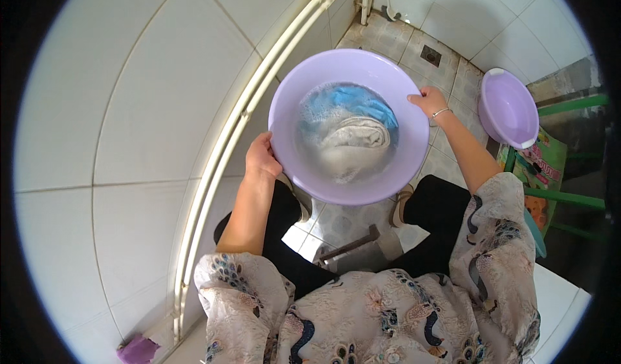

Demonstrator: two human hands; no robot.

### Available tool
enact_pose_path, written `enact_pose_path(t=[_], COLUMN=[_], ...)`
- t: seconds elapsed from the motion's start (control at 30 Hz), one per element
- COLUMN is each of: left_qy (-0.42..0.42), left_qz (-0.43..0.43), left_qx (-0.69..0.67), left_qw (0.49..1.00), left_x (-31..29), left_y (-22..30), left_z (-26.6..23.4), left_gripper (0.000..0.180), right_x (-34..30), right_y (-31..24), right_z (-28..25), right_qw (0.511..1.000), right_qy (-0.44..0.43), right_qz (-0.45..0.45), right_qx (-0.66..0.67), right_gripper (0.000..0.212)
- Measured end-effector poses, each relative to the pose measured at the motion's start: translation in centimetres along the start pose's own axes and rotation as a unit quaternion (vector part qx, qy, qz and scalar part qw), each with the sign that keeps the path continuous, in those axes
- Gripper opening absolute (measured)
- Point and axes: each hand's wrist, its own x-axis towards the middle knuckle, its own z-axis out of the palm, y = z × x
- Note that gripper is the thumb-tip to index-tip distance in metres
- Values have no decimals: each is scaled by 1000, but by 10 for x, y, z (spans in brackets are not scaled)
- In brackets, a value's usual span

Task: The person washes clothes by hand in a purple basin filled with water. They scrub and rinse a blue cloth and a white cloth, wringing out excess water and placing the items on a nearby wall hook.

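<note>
"Shirt [369, 312] nearest, patterned, w/ dark trousers [436, 209] past it, knees apart. Then?"

"Shoes [402, 205], partly hidden by the near rim of a big purple basin [356, 194]. Basin's mid-view, betw. the two hands. Can't tell if its base is off the floor [388, 37] or resting on sth."

"Fingers?"

"Left hand [261, 158] holds the left rim, fingers curled at the edge. Right hand [431, 102] has the right rim, a bit farther off, closed on it too. Fingers underneath are hidden, so can't tell how far they reach."

"Inside?"

"Cloudy, sudsy water [310, 138], w/ a white cloth [359, 138] bunched mid-basin and a blue cloth [362, 102] just beyond, both partly under."

"Which step, d'you reckon?"

"Prob. handling the loaded basin, clothes soaking, b/c both hands are on the rim, none in the water."

"Next move calls for?"

"Level rim, firm grip both sides, slow pace, I'd say. Water could slosh to whichever side dips, & a wet rim might slip."

"Farther off?"

"2nd basin [495, 102], also purple, far right, no hand on it. Past that, a floor drain [431, 55], nr the far wall."
</note>
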Motion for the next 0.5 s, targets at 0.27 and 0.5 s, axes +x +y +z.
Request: enact_pose_path(t=[0.27,0.5], left_qy=[-16,104], left_qz=[9,498], left_qx=[34,375], left_qw=[999,775], left_x=[24,12], left_y=[3,2], left_z=[-23,-18], left_gripper=[37,34], right_x=[-25,-81], right_y=[-5,-50], right_z=[7,45], right_qw=[998,920], right_qy=[1,146], right_qz=[13,-272], right_qx=[-58,-242], right_gripper=[39,38])
